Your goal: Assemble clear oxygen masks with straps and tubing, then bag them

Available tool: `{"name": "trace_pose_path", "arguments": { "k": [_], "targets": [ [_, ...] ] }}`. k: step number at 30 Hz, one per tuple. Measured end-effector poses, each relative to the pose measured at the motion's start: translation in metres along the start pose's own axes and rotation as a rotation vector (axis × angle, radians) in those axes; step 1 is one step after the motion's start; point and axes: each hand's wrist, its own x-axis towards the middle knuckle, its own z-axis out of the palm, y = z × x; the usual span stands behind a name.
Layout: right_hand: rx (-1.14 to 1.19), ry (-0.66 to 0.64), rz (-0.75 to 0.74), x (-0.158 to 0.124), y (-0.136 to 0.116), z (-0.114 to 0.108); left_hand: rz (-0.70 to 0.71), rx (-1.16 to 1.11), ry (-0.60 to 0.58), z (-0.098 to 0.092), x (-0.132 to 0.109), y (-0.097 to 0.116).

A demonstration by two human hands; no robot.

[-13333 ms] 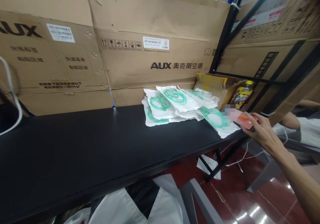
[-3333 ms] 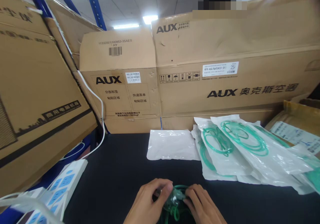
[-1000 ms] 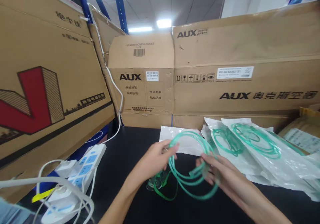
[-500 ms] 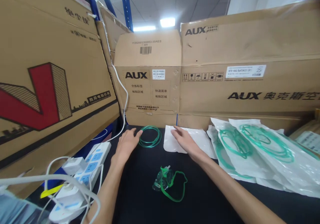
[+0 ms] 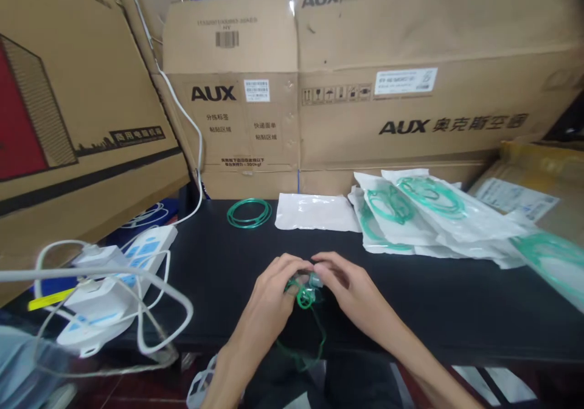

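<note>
My left hand is curled around a clear green-tinted oxygen mask, above the front of the black table. My right hand has its fingertips pinched at the mask's other side, by a small clear connector. Fingers cover much of the mask. Its thin green strap dangles below, past the table's front edge. Farther back, a coil of green tubing lies on the table, apart from both hands. To its right rests a flat white pouch.
Several white-backed packs of green tubing are piled at the right. On the left sits a white power strip with plugs and looping cables. Cardboard boxes wall off the back and left side. Another carton stands far right.
My hands have come back from the coil and pouch and picked up the mask from the table. The view has tilted down and turned right.
</note>
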Motion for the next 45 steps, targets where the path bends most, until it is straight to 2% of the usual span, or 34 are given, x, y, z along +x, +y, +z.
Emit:
{"name": "trace_pose_path", "arguments": {
  "k": [4, 7, 9, 10, 13, 15, 19, 23, 28, 33, 41, 43, 45],
  "targets": [
    [0.109, -0.077, -0.008, -0.017, -0.004, -0.009, 0.181, -0.005, 0.058, 0.018, 0.002, 0.012],
    [0.217, -0.038, 0.025, -0.021, 0.005, -0.012, 0.144, -0.025, 0.179, 0.028, 0.003, 0.008],
    [0.289, 0.034, 0.052, -0.022, 0.013, -0.015, 0.083, -0.012, 0.275, 0.032, 0.003, 0.002],
    [0.315, 0.082, 0.067, -0.023, 0.017, -0.016, 0.059, 0.006, 0.286, 0.033, 0.004, -0.001],
    [0.361, 0.174, 0.089, -0.024, 0.024, -0.021, 0.034, 0.066, 0.189, 0.029, 0.005, -0.001],
    [0.373, 0.170, 0.085, -0.024, 0.025, -0.022, 0.059, 0.085, 0.104, 0.025, 0.005, 0.003],
    [0.376, 0.134, 0.070, -0.024, 0.023, -0.021, 0.090, 0.099, 0.013, 0.023, 0.003, 0.013],
    [0.424, 0.161, 0.058, -0.026, 0.022, -0.021, 0.077, 0.092, -0.082, 0.024, 0.001, 0.016],
    [0.501, 0.194, 0.068, -0.026, 0.025, -0.023, -0.025, -0.004, -0.117, 0.023, -0.001, 0.014],
    [0.417, 0.169, 0.062, -0.022, 0.028, -0.021, -0.029, -0.046, -0.052, 0.024, 0.003, 0.010],
    [0.349, 0.195, 0.069, -0.023, 0.034, -0.016, -0.042, 0.003, -0.184, 0.031, 0.005, 0.007],
    [0.335, 0.250, 0.065, -0.023, 0.034, -0.017, -0.045, 0.091, -0.207, 0.030, 0.003, 0.002],
    [0.325, 0.379, 0.059, -0.022, 0.036, -0.019, -0.039, 0.219, -0.193, 0.024, 0.002, -0.007]
  ]
}}
